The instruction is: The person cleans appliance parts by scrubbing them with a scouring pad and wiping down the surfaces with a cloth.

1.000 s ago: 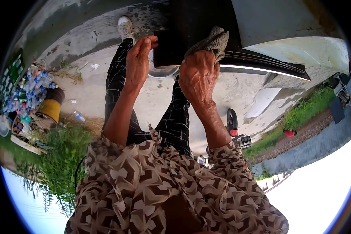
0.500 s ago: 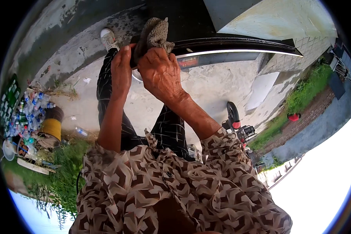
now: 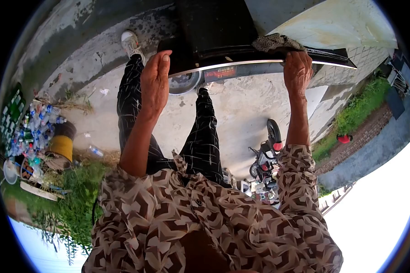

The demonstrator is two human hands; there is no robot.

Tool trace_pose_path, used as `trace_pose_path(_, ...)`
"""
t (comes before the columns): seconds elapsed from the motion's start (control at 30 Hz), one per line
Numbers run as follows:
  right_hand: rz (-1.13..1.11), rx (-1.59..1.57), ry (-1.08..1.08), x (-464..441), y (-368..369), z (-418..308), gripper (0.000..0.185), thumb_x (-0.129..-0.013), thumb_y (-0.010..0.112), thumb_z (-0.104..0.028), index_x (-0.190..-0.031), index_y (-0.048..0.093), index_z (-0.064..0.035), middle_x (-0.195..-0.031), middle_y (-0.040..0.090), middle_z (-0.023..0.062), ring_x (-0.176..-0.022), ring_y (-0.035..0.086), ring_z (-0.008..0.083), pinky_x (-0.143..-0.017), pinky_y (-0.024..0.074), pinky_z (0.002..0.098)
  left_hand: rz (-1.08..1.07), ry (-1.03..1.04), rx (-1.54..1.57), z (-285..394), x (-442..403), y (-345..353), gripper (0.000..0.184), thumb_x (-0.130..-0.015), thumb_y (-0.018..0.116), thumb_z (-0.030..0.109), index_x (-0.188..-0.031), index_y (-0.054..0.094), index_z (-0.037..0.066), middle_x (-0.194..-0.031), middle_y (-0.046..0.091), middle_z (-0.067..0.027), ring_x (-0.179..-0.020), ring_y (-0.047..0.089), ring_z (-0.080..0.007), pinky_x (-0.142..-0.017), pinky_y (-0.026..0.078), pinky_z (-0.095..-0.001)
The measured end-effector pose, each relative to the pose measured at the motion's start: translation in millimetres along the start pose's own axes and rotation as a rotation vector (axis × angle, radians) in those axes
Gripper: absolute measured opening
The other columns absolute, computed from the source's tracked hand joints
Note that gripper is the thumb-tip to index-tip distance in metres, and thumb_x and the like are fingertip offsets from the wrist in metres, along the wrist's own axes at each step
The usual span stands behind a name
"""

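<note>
A long black glossy panel (image 3: 223,27) with a silver front edge lies across the top of the view; it looks like part of a range hood. A red label (image 3: 220,73) is on its front face. My left hand (image 3: 155,84) holds the panel's left end, thumb up, with the other fingers partly hidden. Towards the right end, my right hand (image 3: 299,73) grips a crumpled grey-brown cloth (image 3: 278,42), which rests along the panel's dark groove.
Below the panel is a round metal basin (image 3: 185,83) on the concrete floor. A motorcycle (image 3: 265,159) stands at lower right. Plastic bottles (image 3: 36,129) are heaped on the left near a yellow drum (image 3: 60,148). A pale wall (image 3: 341,22) rises at upper right.
My right hand has slid the cloth from the panel's left end, beside my left hand, far to the right along the edge. My left hand stays at the left end.
</note>
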State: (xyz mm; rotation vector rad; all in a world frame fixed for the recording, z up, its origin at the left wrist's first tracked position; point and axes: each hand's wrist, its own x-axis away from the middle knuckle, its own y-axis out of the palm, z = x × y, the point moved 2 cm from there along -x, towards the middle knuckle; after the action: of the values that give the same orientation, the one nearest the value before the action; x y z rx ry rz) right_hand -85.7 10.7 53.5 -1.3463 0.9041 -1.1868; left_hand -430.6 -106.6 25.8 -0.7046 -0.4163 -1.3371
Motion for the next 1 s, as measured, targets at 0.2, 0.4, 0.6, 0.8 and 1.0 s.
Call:
trace_pose_path(0.2,-0.026,-0.209,-0.080,18.0,-14.5,-123.2,0.011,-0.084,0.065,-0.015,-0.081,0.065,-0.0052,-0.092,0.062,0.0079,-0.099,0.056,0.0280,-0.075,0.0450,0.0486,0.061,0.255,-0.034,16.3,7.4,14.9,0.025,-0.101,0.053,0.023,-0.113,0.063,0.003,-0.105,0.064,-0.0109,-0.093,0.059,-0.0207,-0.085,0.046,-0.0335)
trace_pose_path(0.4,-0.088,-0.715,0.042,21.1,-24.6,-161.5,0.017,-0.087,0.065,-0.018,-0.084,0.066,-0.0013,-0.085,0.062,0.0135,-0.089,0.058,0.0310,-0.077,0.0465,0.0446,-0.104,0.134,0.141,40.8,14.2,36.6,0.027,-0.100,0.052,0.018,-0.121,0.059,0.001,-0.117,0.061,-0.0084,-0.112,0.055,-0.0173,-0.098,0.042,-0.0324)
trace_pose_path(0.6,-0.393,-2.192,0.705,31.1,-40.9,-151.6,0.027,-0.099,0.056,-0.023,-0.104,0.065,0.0017,-0.096,0.065,0.0065,-0.093,0.057,0.0127,-0.085,0.0478,0.0284,-0.357,0.224,0.543,68.5,13.5,55.2,0.066,-0.093,0.063,0.033,-0.146,0.035,0.004,-0.138,0.044,-0.0125,-0.131,0.040,-0.0224,-0.112,0.028,-0.0352)
trace_pose_path(0.8,-0.102,-1.668,0.405,56.8,-49.2,-130.1,0.036,-0.102,0.050,-0.028,-0.125,0.058,-0.0013,-0.126,0.056,0.0062,-0.105,0.058,0.0150,-0.095,0.0454,0.0272,-0.451,0.029,0.484,88.5,-21.7,73.4,0.067,-0.083,0.076,0.020,-0.139,0.044,0.001,-0.125,0.058,-0.0103,-0.113,0.056,-0.0159,-0.103,0.041,-0.0283)
trace_pose_path(1.0,-0.058,-1.634,0.777,140.2,-32.6,-54.5,0.036,-0.100,0.052,-0.027,-0.125,0.059,-0.0027,-0.120,0.062,0.0114,-0.109,0.059,0.0183,-0.086,0.0509,0.0321,-0.745,0.443,-0.271,100.5,-46.7,128.5,0.051,-0.091,0.062,0.021,-0.135,0.051,-0.002,-0.129,0.060,-0.0144,-0.118,0.056,-0.0196,-0.103,0.039,-0.0309)
